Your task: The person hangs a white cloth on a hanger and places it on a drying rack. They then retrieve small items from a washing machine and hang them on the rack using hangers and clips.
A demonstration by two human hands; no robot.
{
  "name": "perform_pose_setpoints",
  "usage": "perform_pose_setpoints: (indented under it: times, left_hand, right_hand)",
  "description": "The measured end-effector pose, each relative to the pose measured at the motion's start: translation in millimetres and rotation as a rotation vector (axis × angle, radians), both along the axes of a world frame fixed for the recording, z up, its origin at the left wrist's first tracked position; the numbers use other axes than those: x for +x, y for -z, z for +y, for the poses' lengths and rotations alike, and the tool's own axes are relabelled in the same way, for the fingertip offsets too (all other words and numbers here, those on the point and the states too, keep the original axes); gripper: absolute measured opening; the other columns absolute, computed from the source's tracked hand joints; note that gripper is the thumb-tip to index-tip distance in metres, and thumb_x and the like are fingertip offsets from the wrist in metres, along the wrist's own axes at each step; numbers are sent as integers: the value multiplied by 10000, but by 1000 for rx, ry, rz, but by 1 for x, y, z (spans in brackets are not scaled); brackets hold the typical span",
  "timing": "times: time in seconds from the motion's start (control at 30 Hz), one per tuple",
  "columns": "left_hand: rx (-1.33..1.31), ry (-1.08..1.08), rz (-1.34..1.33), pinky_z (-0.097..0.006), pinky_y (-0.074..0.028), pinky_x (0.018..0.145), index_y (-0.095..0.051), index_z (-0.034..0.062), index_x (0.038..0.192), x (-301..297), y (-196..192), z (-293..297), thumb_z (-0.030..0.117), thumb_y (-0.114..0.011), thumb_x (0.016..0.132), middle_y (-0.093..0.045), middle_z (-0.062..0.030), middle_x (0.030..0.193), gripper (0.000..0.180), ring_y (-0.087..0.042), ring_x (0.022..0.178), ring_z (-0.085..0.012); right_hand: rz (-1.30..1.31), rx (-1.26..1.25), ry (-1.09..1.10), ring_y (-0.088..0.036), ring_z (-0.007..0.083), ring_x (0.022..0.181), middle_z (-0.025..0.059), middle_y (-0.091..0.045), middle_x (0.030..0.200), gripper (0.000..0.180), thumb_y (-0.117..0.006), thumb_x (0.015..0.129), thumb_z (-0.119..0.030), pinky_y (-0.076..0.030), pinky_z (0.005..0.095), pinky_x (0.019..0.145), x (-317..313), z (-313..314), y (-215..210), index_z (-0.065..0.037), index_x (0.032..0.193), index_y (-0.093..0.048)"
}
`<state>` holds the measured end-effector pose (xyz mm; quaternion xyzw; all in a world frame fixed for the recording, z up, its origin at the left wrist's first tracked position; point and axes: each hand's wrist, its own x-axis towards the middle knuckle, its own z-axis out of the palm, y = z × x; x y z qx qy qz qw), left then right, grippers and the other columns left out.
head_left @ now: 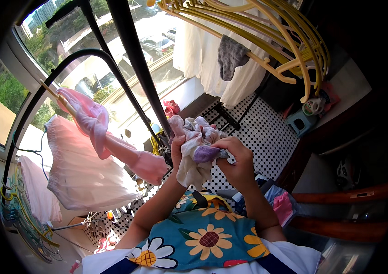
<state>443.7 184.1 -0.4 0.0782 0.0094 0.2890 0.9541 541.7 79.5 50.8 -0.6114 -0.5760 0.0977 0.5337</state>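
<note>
In front of my chest, my left hand is closed round a crumpled bunch of small white and pale laundry, which looks like socks. My right hand pinches a purple-and-grey sock at the right side of the bunch. A whitish piece hangs down below it, between my hands. Folds hide how the single pieces lie. Up on the right, a dark grey sock drapes over the end of a yellow hanger, one of several hanging close together.
Black rack poles rise left of my hands. Pink clothing and a pale pink skirt hang there, with more hangers below. White curtain-like cloth hangs by the window. A blue stool stands right on the black-and-white tiled floor.
</note>
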Motion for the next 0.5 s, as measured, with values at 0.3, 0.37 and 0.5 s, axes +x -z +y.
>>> perform_pose_setpoints:
  times: [0.3,0.37,0.5]
  left_hand:
    - [5,85,-58,-434,-438,947,-480,49,1131,-3,31,10,307,-508,753,-453,-220,1273,458,-535,1071,-313]
    - [15,176,-208,-489,-440,953,-457,46,1149,-1,43,12,275,-503,742,-455,-227,1259,469,-518,1102,-349]
    - [-181,225,-133,-461,-484,790,-450,46,1167,1,67,4,276,-516,750,-475,-238,1205,481,-524,1064,-367]
  right_hand:
    - [674,158,-33,-525,79,788,47,-556,856,157,-383,914,-21,-429,206,720,1,-12,-2,-15,986,-522]
    - [846,176,-12,-516,56,766,31,-566,886,165,-382,923,-10,-428,189,700,9,-12,-1,-31,996,-528]
    - [1418,475,-855,-533,114,666,34,-565,766,124,-465,939,-137,-457,219,582,49,-5,8,-48,1000,-526]
